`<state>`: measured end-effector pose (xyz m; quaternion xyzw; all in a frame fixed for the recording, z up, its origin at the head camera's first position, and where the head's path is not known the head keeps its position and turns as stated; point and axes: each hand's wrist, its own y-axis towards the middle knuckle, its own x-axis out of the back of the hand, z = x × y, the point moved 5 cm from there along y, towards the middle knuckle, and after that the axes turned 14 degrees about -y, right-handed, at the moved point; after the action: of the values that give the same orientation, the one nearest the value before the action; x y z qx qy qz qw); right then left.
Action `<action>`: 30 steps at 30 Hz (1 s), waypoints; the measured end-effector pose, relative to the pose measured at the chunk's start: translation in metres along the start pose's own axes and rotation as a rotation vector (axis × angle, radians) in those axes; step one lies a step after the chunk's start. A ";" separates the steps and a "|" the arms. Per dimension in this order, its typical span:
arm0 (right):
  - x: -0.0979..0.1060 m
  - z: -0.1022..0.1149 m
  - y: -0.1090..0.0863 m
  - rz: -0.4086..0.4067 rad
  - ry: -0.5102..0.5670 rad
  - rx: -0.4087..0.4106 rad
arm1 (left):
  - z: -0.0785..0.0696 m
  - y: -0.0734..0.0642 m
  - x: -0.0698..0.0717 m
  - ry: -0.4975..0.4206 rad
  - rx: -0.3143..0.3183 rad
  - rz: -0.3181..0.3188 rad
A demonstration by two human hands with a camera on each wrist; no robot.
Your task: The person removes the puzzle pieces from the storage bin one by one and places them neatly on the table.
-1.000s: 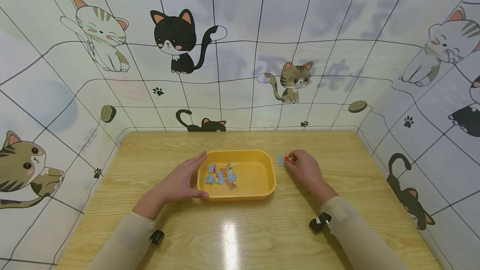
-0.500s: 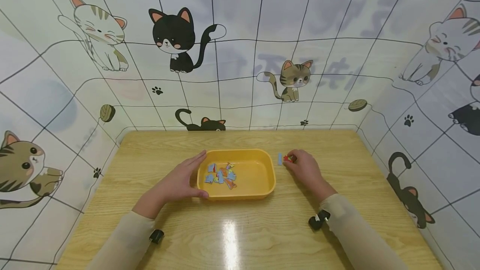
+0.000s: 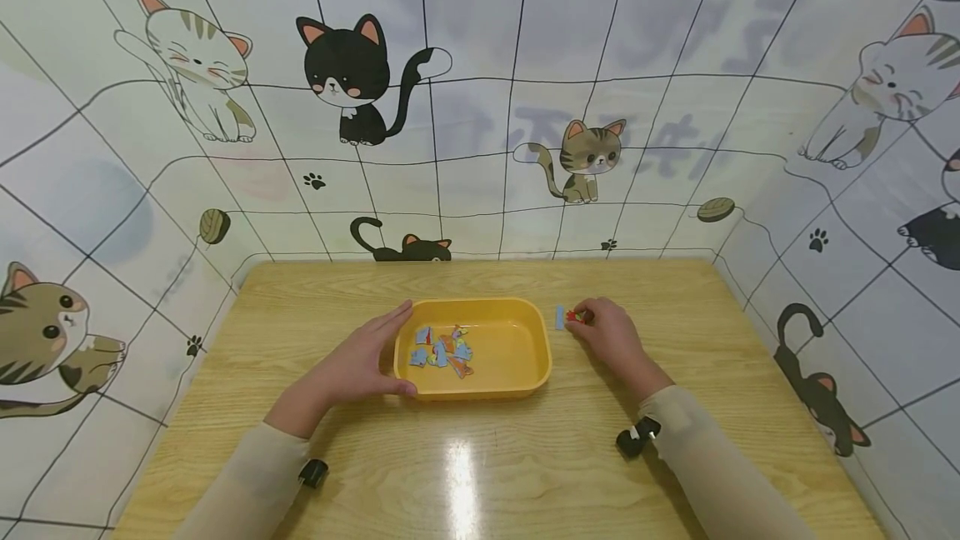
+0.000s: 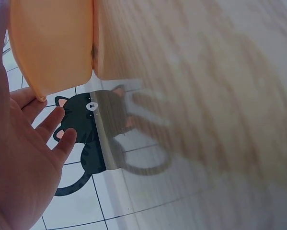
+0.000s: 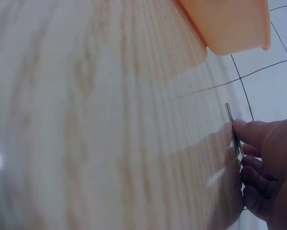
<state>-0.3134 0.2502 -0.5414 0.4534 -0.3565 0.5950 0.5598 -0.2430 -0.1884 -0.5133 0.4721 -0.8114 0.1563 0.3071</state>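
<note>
A shallow yellow tray (image 3: 510,357) stands on the wooden table. My left hand (image 3: 365,362) spans its left end, thumb at the near corner and fingers spread toward the far one. In the left wrist view, fingertips (image 4: 38,104) rest by the tray's edge. Several small blue and orange puzzle pieces (image 3: 441,352) lie in the tray's left half. Right of the tray, my right hand (image 3: 613,340) pinches a red puzzle piece (image 3: 574,317) close over the table. Just left of it lies a narrow blue puzzle piece (image 3: 559,317). Seen edge-on in the right wrist view, the thin pieces (image 5: 228,111) sit at the thumb.
The wooden table (image 3: 375,465) reaches back to a white wall (image 3: 480,107) covered in cartoon cats and grid lines. Similar panels close off both sides. Small black devices (image 3: 313,473) are strapped at both wrists.
Hardly anything moves. The right hand stays at the red puzzle piece, shifting it very slightly toward the blue one, while the left hand keeps its place on the tray.
</note>
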 end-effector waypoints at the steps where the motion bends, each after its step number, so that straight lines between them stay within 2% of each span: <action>1: 0.000 0.000 0.000 0.000 0.001 -0.001 | 0.000 0.000 0.000 -0.001 0.000 0.000; 15: 0.002 0.000 -0.005 -0.011 0.038 -0.002 | 0.001 -0.001 -0.001 -0.008 0.006 -0.005; 21: 0.012 0.002 -0.007 -0.042 0.069 0.012 | 0.002 0.000 -0.001 -0.005 -0.004 -0.005; 25: 0.022 0.012 -0.007 -0.078 0.082 0.076 | 0.002 0.000 0.000 -0.001 -0.003 -0.004; 30: 0.038 0.037 -0.011 -0.122 0.102 0.221 | 0.002 0.000 0.000 -0.001 0.004 -0.003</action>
<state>-0.2962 0.2301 -0.4945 0.5022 -0.2316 0.6177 0.5591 -0.2435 -0.1894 -0.5153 0.4738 -0.8107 0.1571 0.3060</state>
